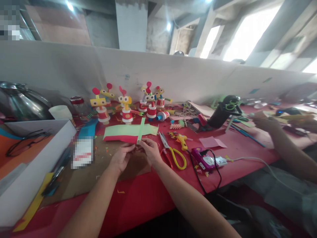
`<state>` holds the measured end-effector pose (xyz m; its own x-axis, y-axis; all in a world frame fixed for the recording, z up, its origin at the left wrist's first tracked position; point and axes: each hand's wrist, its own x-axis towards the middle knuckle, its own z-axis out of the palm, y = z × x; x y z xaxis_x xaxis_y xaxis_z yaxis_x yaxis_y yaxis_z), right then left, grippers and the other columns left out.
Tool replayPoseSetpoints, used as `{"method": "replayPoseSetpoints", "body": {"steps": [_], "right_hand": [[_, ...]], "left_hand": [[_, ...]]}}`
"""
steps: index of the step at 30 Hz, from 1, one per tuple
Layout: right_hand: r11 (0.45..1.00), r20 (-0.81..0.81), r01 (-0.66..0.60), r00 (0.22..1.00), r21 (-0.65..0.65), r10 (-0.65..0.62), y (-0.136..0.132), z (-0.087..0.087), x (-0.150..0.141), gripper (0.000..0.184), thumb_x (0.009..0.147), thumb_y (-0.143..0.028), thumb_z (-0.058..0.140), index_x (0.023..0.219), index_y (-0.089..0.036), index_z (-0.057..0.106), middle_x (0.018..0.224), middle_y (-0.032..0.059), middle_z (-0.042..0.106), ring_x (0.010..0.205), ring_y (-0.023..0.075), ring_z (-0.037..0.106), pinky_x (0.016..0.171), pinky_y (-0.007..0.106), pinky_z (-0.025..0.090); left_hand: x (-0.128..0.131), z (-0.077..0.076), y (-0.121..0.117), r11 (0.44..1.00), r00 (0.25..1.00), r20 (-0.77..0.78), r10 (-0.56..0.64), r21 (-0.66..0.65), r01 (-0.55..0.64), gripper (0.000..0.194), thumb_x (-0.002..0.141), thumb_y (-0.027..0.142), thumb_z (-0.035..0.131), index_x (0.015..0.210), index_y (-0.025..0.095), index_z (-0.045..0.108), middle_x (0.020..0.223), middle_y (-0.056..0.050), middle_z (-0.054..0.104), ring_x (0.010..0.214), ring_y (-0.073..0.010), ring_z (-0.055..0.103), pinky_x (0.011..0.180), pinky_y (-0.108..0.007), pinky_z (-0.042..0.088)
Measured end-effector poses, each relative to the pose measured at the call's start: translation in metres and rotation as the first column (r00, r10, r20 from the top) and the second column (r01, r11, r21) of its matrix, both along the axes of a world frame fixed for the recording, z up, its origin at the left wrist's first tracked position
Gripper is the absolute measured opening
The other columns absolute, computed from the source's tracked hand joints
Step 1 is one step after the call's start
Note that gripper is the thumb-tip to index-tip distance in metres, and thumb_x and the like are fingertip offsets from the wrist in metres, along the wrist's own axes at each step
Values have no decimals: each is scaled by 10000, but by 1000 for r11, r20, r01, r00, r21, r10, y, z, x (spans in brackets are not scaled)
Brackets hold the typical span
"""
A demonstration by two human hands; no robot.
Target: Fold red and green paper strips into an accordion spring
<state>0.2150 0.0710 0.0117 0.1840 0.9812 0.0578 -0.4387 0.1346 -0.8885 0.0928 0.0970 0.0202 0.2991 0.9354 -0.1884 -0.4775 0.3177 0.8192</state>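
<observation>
A narrow light-green paper strip (141,129) stands nearly upright above the work mat, its lower end between my fingertips. My right hand (151,151) is closed, pinching the strip from the right. From the left, my left hand (123,156) meets it, with thumb and fingers pressed together at the strip's lower end; the exact contact is partly hidden. Just beyond the hands lies a wider pale-green paper sheet (123,131), with red paper (117,138) along its near edge. Scissors (170,150) with one yellow and one red handle lie open to the right of my right hand.
Several paper-cup figures (127,114) stand at the back. To the right are a yellow glue gun (182,142), a purple power strip (201,160) with cables, and a black cylinder (220,114). A white box (37,168) stands left. Another person's arm (279,142) reaches in at right.
</observation>
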Motion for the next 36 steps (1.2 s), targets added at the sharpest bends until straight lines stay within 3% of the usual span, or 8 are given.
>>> {"method": "replayPoseSetpoints", "body": {"steps": [9,19,25,32,36], "right_hand": [[1000,-3,-7,1000,-5,7,-1,0,-2,185,631,-313,772,712,-170,688,607,-9,659,502,98,592,510,206,487],[1000,18,31,999,-2,-31,1,-7,-2,192,576,-227,751,757,-171,719,596,-7,671,500,110,589,524,226,492],[999,46,26,999,35,-28,0,-6,-3,60,628,-234,713,648,-177,717,579,5,675,537,134,610,588,269,517],[999,52,37,998,25,-38,-1,-4,-2,103,647,-282,715,655,-180,723,567,1,657,542,135,592,595,275,509],[997,49,-33,998,63,30,-3,-1,-3,115,645,-270,729,725,-187,731,664,8,692,622,146,618,650,278,506]], "left_hand": [[0,-5,2,1000,999,32,6,-8,-6,69,616,87,732,672,116,705,641,-49,686,608,-125,613,632,-238,490],[-5,-5,3,996,995,-45,-85,23,86,221,576,237,836,727,111,735,661,-71,701,608,-128,614,641,-246,494],[-6,1,3,992,990,-98,-103,61,109,240,595,274,828,739,104,737,663,-75,702,596,-126,610,638,-245,485],[-3,1,3,994,994,-110,-19,109,31,274,541,289,852,719,116,736,657,-58,695,607,-123,602,650,-249,472],[0,-3,5,989,992,-92,82,129,-70,303,525,308,854,734,122,738,654,-47,694,626,-125,609,679,-253,473]]}}
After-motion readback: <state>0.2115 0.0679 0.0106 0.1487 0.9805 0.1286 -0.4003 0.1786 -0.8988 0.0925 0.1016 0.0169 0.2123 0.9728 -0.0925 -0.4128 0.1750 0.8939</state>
